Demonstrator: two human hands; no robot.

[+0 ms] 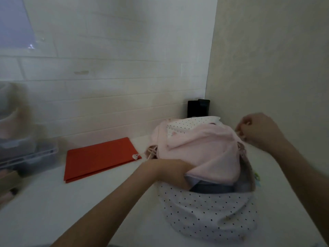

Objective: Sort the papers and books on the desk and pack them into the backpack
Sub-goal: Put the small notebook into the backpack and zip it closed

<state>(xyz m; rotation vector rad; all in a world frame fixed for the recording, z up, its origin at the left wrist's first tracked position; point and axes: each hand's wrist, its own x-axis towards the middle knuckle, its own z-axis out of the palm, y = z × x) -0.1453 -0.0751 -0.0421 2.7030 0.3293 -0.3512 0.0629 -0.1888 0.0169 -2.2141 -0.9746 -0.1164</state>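
Both hands are at the backpack (pixel 204 175). Left hand (pixel 170 172) is pushed into the open mouth under the pink flap; its fingers are hidden inside the bag, so whether they grip anything cannot be told. Right hand (pixel 256 130) is raised at the far right edge of the bag, fingers curled and pinching a small part of it there, apparently a zipper pull or the fabric edge; blur prevents a firmer reading.

Backpack, pink on top with a white dotted lower panel, lies on the white desk (pixel 89 202) near the corner of the walls, mouth toward the camera. Dark, flat contents (pixel 213 188) show inside the opening, probably books or papers already loaded.

One red folder (pixel 101 157) lies flat on the desk just left of the bag, apart from both hands. A drawstring toggle (pixel 135 156) rests on its right corner.

Assessment: packing is under way, with the hands holding the opening or settling the contents. The folder appears to be the remaining item. Next move calls for freeing the left hand, lifting the folder and sliding it flat into the held-open mouth.

A blurred clear plastic bin (pixel 28 155) stands at far left; a dark object (pixel 198 107) stands in the corner behind the bag.
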